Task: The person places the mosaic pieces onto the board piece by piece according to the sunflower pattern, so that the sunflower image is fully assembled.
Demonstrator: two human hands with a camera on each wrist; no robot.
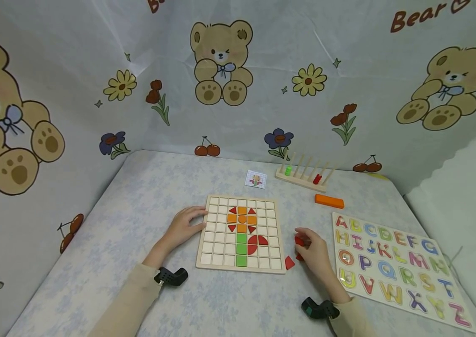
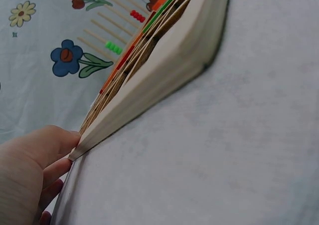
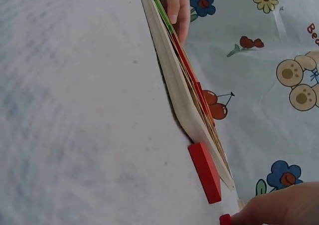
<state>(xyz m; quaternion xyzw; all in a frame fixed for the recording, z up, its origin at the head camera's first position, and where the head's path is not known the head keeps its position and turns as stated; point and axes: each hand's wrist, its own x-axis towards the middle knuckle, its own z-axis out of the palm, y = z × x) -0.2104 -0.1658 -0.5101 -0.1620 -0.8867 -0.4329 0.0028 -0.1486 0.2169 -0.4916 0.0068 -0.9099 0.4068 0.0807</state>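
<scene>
A wooden grid board lies on the table. Orange squares, an orange round piece and red triangles form a flower on it, above a green stem with red rounded pieces beside it. My left hand rests against the board's left edge, thumb and fingers touching the side. Right of the board, my right hand has its fingers curled down on a small red piece, partly hidden by them. Another red piece lies flat by the board's lower right corner, seen also as a red block in the right wrist view.
Behind the board lies a small picture card. A wooden peg rack with green and red beads stands at the back right, an orange bar in front of it. An alphabet board covers the right side.
</scene>
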